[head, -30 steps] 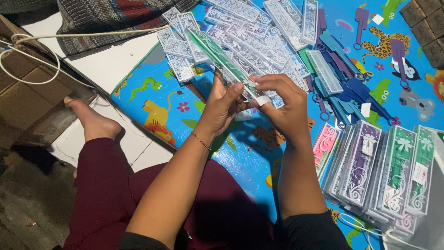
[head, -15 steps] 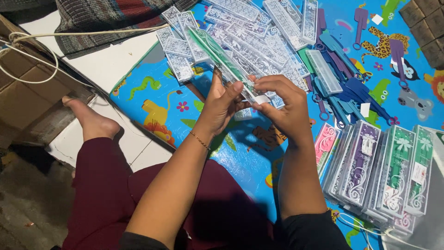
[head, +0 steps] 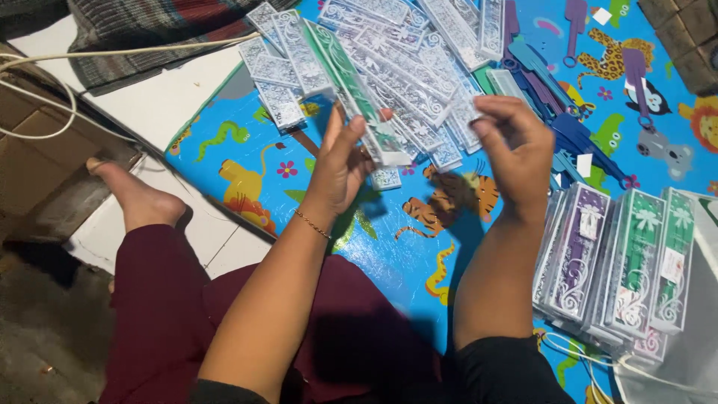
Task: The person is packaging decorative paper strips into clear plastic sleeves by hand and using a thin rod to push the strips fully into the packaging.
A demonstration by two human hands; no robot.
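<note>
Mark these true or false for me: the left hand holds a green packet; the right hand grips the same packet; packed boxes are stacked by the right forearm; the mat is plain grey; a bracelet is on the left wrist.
1. The left hand holds a green packet. True.
2. The right hand grips the same packet. False: it is apart from the packet, fingers curled, and nothing shows in it.
3. Packed boxes are stacked by the right forearm. True: purple and green ones.
4. The mat is plain grey. False: it is blue with cartoon animals.
5. A bracelet is on the left wrist. True.
</note>
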